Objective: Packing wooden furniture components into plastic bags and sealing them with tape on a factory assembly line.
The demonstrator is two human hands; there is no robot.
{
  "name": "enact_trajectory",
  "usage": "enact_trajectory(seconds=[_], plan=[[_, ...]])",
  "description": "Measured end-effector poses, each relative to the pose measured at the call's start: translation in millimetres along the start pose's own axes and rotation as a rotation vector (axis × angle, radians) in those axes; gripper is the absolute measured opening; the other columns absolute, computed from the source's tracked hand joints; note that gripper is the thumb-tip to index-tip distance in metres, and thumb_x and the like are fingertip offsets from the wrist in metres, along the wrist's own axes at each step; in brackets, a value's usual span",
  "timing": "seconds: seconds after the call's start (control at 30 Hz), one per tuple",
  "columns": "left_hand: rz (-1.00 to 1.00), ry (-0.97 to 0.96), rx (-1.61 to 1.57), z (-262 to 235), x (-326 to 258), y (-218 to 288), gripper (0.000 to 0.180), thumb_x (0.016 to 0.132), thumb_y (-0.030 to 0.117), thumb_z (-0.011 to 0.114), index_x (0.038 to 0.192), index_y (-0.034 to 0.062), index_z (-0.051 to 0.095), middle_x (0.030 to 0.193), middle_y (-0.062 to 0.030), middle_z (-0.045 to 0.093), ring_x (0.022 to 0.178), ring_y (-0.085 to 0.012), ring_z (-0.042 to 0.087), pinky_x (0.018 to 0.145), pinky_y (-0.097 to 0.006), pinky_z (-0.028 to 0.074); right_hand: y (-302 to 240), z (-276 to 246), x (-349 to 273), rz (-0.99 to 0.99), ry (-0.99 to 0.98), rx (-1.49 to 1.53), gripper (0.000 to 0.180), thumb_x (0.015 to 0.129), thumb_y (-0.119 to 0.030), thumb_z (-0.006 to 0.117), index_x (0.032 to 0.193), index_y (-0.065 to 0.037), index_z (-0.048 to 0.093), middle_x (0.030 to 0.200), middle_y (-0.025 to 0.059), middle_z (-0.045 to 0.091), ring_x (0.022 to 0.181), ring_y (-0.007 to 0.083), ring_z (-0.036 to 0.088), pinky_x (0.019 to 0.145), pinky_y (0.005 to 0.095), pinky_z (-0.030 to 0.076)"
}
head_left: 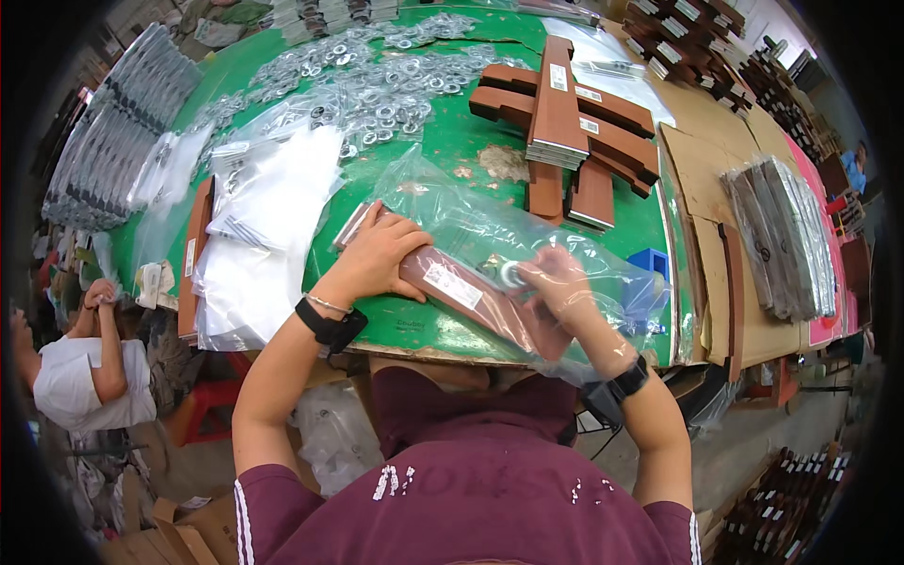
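Sliding a long brown board (471,297) into a clear plastic bag (527,235) on a big green table (452,141).

Big table first: its front edge runs just by the person's body, and a bare green strip lies between the bag and the stack of brown boards (565,122) farther back; a heap of little bagged metal rings (377,89) sits behind, and a pile of flat clear bags (264,235) lies to the left; the bag holds the brown board, which is long and flat with a white sticker, lying slanted near the front edge; the left hand (377,256) presses down closed on the board's far end; the right hand (556,282) is inside the bag, fingers pinched on a small round thing (509,273).
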State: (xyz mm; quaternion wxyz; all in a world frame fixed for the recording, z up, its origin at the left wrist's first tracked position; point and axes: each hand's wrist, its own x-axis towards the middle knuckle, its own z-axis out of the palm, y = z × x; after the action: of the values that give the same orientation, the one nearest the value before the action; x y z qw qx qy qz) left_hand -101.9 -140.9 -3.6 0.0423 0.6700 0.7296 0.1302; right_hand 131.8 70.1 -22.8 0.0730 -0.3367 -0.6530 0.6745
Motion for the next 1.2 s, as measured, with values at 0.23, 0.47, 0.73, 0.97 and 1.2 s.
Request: enact_trajectory(seconds=[0.23,0.47,0.73,0.97,1.2], plan=[[0.019,0.158,-0.202,-2,-6,1,0.096,0.064,0.052,0.082,0.141,0.0121,0.042,0.138,-0.0132,0.048,0.134,-0.0329,0.041,0.114,-0.064,0.019,-17,43,57,-0.043,-0.101,-0.048,0.026,0.085,-0.023,0.075,0.091,-0.002,0.062,0.085,0.0074,0.066,0.078,0.0141,0.064,0.068,0.0278,0.052],[-0.744,0.348,-0.306,10,1,-30,0.082,0.084,0.048,0.068,0.144,0.0008,0.038,0.135,-0.0222,0.052,0.129,-0.0374,0.048,0.105,-0.046,0.04,-24,62,75,-0.211,-0.517,0.19,0.022,0.091,-0.014,0.063,0.11,-0.002,0.063,0.1,0.0122,0.068,0.092,0.0145,0.062,0.079,0.0286,0.051],[-0.781,0.417,-0.302,17,4,-27,0.07,0.084,0.04,0.067,0.136,-0.0021,0.047,0.126,-0.0268,0.059,0.115,-0.0381,0.059,0.097,-0.042,0.046,-21,83,80,-0.267,-0.669,0.094,0.029,0.098,-0.011,0.052,0.127,-0.008,0.051,0.125,0.0119,0.058,0.111,0.0188,0.056,0.094,0.0326,0.047],[-0.749,0.372,-0.386,4,6,-22,0.058,0.082,0.026,0.063,0.13,-0.0023,0.05,0.11,-0.0266,0.064,0.103,-0.039,0.063,0.09,-0.044,0.049,-19,88,83,-0.327,-0.591,-0.149,0.036,0.098,-0.012,0.053,0.132,-0.004,0.046,0.127,0.0138,0.057,0.117,0.0213,0.054,0.1,0.034,0.044],[-0.736,0.394,-0.342,20,-1,-29,0.062,0.084,0.03,0.062,0.134,-0.0028,0.046,0.105,-0.0259,0.065,0.097,-0.0392,0.063,0.085,-0.046,0.049,-37,95,74,-0.41,-0.425,-0.477,0.035,0.095,-0.019,0.058,0.126,-0.003,0.054,0.13,0.0196,0.058,0.118,0.0303,0.057,0.101,0.0362,0.043]])
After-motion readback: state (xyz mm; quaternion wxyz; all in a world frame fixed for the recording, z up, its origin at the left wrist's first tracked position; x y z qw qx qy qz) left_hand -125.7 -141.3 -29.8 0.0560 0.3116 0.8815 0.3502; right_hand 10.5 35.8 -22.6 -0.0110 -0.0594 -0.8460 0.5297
